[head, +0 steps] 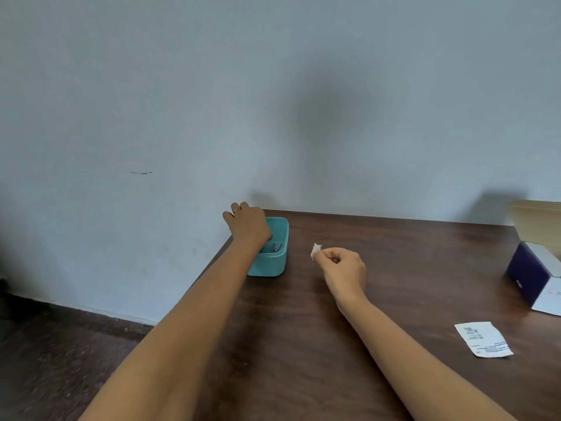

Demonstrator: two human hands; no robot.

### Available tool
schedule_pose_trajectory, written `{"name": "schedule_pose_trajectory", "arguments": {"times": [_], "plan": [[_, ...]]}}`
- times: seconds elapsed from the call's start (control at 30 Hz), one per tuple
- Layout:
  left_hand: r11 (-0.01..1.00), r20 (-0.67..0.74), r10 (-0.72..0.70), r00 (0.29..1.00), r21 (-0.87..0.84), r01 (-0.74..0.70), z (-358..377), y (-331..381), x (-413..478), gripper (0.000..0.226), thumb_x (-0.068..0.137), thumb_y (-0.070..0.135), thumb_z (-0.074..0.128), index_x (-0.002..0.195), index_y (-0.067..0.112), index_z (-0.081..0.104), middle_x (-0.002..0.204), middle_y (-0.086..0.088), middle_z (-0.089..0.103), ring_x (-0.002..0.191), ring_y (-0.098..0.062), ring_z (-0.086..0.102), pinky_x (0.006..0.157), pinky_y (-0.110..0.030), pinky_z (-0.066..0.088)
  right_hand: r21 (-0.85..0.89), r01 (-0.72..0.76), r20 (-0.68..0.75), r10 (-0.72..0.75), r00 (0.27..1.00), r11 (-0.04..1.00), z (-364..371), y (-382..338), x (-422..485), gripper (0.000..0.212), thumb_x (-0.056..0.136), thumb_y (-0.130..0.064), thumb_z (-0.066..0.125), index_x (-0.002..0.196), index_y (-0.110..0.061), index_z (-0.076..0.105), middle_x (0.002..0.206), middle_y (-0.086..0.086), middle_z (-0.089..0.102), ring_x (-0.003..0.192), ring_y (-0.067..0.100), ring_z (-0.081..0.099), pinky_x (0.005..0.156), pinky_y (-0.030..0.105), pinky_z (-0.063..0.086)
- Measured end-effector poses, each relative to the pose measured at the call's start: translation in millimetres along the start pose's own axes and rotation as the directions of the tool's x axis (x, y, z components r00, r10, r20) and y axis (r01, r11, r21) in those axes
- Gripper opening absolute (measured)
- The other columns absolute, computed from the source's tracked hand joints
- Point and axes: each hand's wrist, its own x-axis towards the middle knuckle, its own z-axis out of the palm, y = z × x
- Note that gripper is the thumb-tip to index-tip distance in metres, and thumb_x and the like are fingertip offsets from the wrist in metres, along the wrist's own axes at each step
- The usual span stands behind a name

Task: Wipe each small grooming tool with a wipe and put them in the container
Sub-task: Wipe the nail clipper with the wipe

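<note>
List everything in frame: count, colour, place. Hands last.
container: 1, teal, far left corner of the table
grooming tools: count unclear, grey metal, inside the container, partly hidden
wipe: 1, white, held above the table
printed packet: 1, white with dark print, flat on the table, near right
blue box: 1, dark blue and white, right edge of the table
cardboard box: 1, tan, far right, cut off by the frame
table: 1, dark brown wood
wall: 1, pale grey-blue, behind the table
left hand: 1, wears a gold ring, reaches into the container; grip hidden
right hand: 1, right of the container, pinches the wipe
</note>
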Motion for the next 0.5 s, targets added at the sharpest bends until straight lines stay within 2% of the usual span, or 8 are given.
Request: {"name": "schedule_pose_trajectory", "arguments": {"times": [0.27, 0.5], "plan": [[0.996, 0.064, -0.008, 0.998, 0.092, 0.002, 13, 6, 6, 0.038, 0.076, 0.022, 0.064, 0.112, 0.012, 0.058, 0.126, -0.011, 0.048, 0.128, -0.032, 0.034, 0.103, -0.045, 0.027, -0.012, 0.017, 0.016, -0.017, 1.0, 1.0, -1, 1, -1, 0.013, 0.085, -0.033, 0.065, 0.076, -0.026, 0.071, 0.074, -0.011, 0.067, 0.072, 0.004, 0.057, 0.066, 0.025, 0.044], [0.994, 0.036, -0.009, 0.999, 0.112, 0.005, 10, 10, 4, 0.036, 0.081, 0.018, 0.06, 0.116, 0.011, 0.057, 0.128, -0.012, 0.047, 0.13, -0.034, 0.031, 0.105, -0.046, 0.027, 0.051, -0.009, 0.023, 0.007, 1.0, 0.999, 0, 3, 2, 0.016, 0.082, -0.036, 0.066, 0.075, -0.024, 0.073, 0.074, -0.01, 0.068, 0.075, 0.006, 0.059, 0.066, 0.026, 0.045]]}}
